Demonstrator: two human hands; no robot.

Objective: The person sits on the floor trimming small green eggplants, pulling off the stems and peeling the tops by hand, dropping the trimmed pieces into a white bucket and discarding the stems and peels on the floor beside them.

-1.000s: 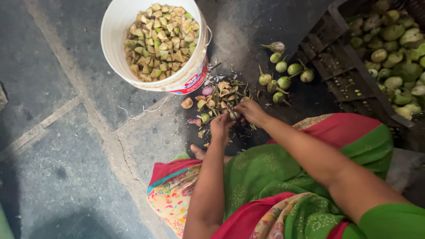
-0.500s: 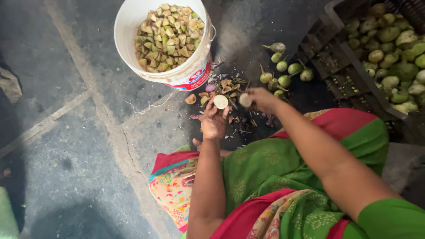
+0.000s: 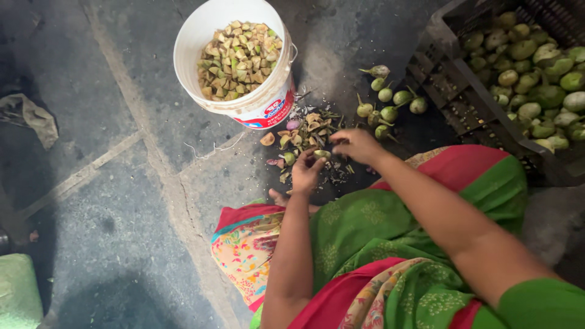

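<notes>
My left hand holds a small green vegetable piece at its fingertips, just above the floor. My right hand is beside it, fingers curled down over the scattered trimmings; what it grips is hidden. A pile of cut pieces and stems lies on the floor in front of both hands. A white bucket full of chopped green pieces stands just beyond the pile. Several whole small green brinjals with stems lie to the right of the pile.
A dark plastic crate holding many whole green brinjals sits at the upper right. A crumpled cloth lies on the grey stone floor at left. A green object is at the bottom left. My lap is covered in green and red fabric.
The left hand turned a cut piece down toward the floor pile. The right hand dropped closer to the trimmings. The view shifted slightly.
</notes>
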